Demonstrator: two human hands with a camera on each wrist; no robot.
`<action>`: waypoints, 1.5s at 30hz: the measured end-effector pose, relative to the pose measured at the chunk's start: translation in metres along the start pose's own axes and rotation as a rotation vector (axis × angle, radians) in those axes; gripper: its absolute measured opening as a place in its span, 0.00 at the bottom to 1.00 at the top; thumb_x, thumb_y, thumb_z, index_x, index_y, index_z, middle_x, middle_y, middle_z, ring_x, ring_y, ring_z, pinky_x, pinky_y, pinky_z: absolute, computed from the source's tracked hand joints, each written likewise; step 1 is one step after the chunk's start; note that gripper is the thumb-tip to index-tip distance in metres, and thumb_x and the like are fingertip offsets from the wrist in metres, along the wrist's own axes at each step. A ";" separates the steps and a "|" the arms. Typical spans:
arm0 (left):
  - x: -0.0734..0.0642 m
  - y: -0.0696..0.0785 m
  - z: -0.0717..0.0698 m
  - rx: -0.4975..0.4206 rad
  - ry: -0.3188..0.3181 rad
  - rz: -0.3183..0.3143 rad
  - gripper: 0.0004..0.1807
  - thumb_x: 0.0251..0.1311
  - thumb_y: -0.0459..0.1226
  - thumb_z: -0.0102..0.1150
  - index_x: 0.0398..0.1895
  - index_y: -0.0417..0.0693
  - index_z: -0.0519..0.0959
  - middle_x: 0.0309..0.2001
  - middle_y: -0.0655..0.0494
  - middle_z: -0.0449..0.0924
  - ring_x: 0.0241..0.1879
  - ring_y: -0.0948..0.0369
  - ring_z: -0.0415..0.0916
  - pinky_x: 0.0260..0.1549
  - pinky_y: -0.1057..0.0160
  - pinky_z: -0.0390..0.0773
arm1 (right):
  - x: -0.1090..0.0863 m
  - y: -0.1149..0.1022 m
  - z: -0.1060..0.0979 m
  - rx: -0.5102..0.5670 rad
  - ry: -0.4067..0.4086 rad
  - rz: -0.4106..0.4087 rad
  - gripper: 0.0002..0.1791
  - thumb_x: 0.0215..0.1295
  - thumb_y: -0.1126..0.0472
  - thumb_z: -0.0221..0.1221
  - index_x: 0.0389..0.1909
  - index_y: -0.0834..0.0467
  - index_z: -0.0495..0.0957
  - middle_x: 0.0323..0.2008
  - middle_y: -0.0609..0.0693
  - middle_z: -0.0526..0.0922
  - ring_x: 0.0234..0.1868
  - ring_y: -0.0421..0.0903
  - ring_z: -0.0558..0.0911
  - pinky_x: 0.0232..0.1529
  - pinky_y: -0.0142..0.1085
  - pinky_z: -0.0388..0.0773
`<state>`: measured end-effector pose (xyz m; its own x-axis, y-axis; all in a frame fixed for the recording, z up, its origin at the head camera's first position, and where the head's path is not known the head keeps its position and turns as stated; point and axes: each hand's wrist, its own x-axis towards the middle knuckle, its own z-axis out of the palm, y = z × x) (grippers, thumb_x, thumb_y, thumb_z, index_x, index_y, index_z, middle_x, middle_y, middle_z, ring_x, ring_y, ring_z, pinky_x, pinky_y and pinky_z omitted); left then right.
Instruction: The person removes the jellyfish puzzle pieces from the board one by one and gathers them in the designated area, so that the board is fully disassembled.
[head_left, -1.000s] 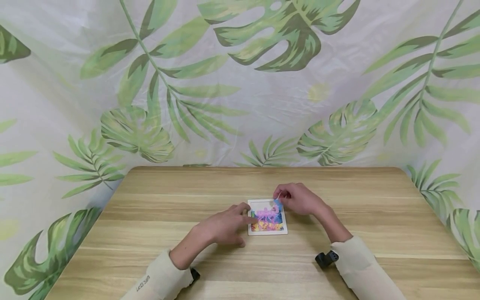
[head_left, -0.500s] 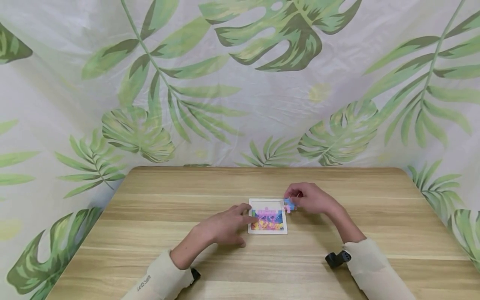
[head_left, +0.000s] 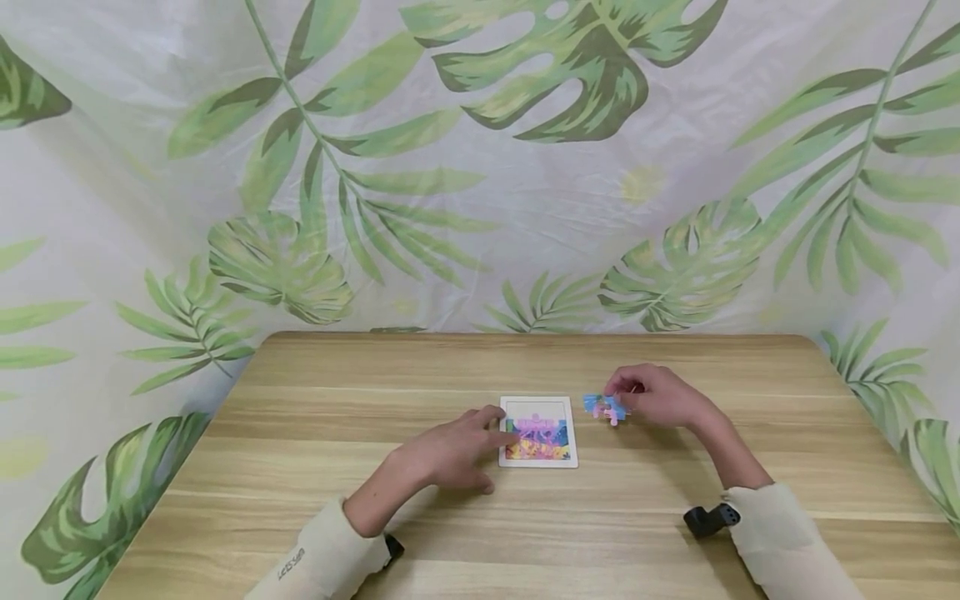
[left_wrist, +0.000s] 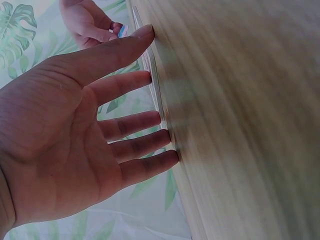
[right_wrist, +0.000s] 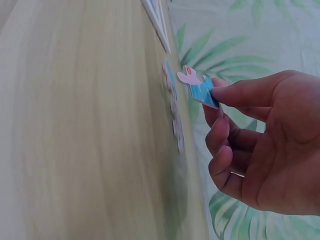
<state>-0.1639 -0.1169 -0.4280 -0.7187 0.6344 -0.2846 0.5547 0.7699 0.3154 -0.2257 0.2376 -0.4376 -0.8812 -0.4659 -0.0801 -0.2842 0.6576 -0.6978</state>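
In the head view my left hand rests its fingers at the left edge of a white-framed jigsaw puzzle. Its fingers are fairly straight and spread in the left wrist view, with the thumb held apart. A colourful picture fills the puzzle's lower part, while the upper strip shows pale backing. To the right, my right hand pinches a blue and pink puzzle piece between thumb and index finger, raised off the table. Loose puzzle pieces lie on the table beside that hand, seen nearly edge-on.
The wood-grain table extends around both hands. Behind it hangs a pale cloth printed with green leaves. A black wrist camera sits at the right cuff.
My right hand has moved rightward with the puzzle piece, from over the puzzle's upper right corner to beside the frame. The left hand has stayed at the puzzle's left edge.
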 end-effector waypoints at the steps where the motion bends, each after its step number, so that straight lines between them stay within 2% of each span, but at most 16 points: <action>1: 0.000 0.000 0.000 0.000 0.001 0.001 0.39 0.62 0.41 0.77 0.78 0.56 0.75 0.82 0.43 0.62 0.79 0.44 0.64 0.71 0.45 0.78 | -0.001 0.002 -0.001 -0.006 0.004 -0.001 0.08 0.75 0.67 0.59 0.45 0.58 0.87 0.37 0.49 0.86 0.39 0.44 0.77 0.42 0.36 0.76; 8: 0.001 -0.001 0.000 0.008 0.009 0.018 0.39 0.61 0.40 0.78 0.77 0.55 0.76 0.80 0.42 0.63 0.77 0.44 0.67 0.69 0.46 0.80 | -0.013 0.019 -0.012 -0.017 0.023 0.016 0.08 0.75 0.66 0.59 0.45 0.57 0.87 0.38 0.49 0.86 0.38 0.43 0.77 0.41 0.35 0.75; 23: -0.001 0.001 -0.002 0.003 -0.008 -0.006 0.38 0.63 0.41 0.77 0.77 0.57 0.75 0.81 0.44 0.63 0.78 0.45 0.66 0.68 0.47 0.80 | -0.036 0.037 -0.027 0.012 0.013 0.066 0.07 0.77 0.66 0.59 0.47 0.58 0.86 0.36 0.49 0.82 0.36 0.42 0.72 0.36 0.33 0.71; 33: -0.002 0.001 -0.001 0.000 -0.002 -0.016 0.39 0.62 0.42 0.77 0.77 0.58 0.75 0.81 0.45 0.62 0.79 0.43 0.65 0.66 0.45 0.82 | -0.035 0.039 -0.026 -0.016 0.015 0.037 0.06 0.77 0.67 0.60 0.46 0.60 0.86 0.38 0.50 0.85 0.36 0.40 0.73 0.37 0.32 0.72; 45: -0.001 0.001 -0.001 0.004 -0.003 -0.018 0.39 0.62 0.41 0.77 0.77 0.59 0.75 0.81 0.46 0.63 0.78 0.46 0.66 0.66 0.47 0.82 | -0.028 0.041 -0.023 -0.080 0.034 0.047 0.07 0.77 0.66 0.61 0.46 0.57 0.87 0.40 0.48 0.87 0.39 0.41 0.75 0.39 0.32 0.74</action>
<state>-0.1625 -0.1168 -0.4265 -0.7275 0.6204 -0.2931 0.5432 0.7817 0.3063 -0.2215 0.2905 -0.4474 -0.9062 -0.4141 -0.0859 -0.2707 0.7241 -0.6343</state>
